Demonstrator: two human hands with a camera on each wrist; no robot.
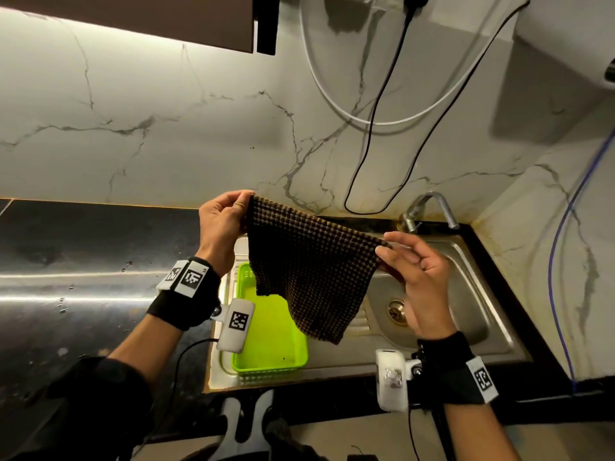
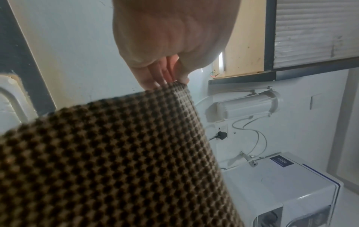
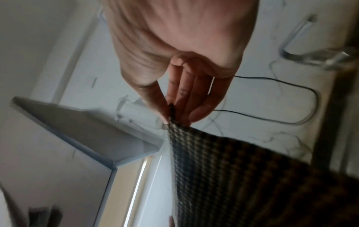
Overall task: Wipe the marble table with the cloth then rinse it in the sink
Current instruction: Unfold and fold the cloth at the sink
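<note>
A dark brown waffle-weave cloth (image 1: 309, 271) hangs spread out above the steel sink (image 1: 472, 314). My left hand (image 1: 223, 221) pinches its upper left corner and my right hand (image 1: 412, 261) pinches its upper right corner. In the left wrist view the cloth (image 2: 116, 161) fills the lower left, held at its corner by my left hand (image 2: 169, 79). The right wrist view shows my right hand (image 3: 174, 113) pinching the cloth (image 3: 242, 176) between thumb and fingers. The dark marble counter (image 1: 83, 261) lies to the left of the sink.
A bright green plastic basket (image 1: 269, 341) sits in the sink's left part, under the cloth. The tap (image 1: 429, 207) stands behind the basin, the drain (image 1: 397, 311) below it. Black and white cables (image 1: 376, 128) hang on the marble wall. A white appliance (image 2: 281, 188) is mounted above.
</note>
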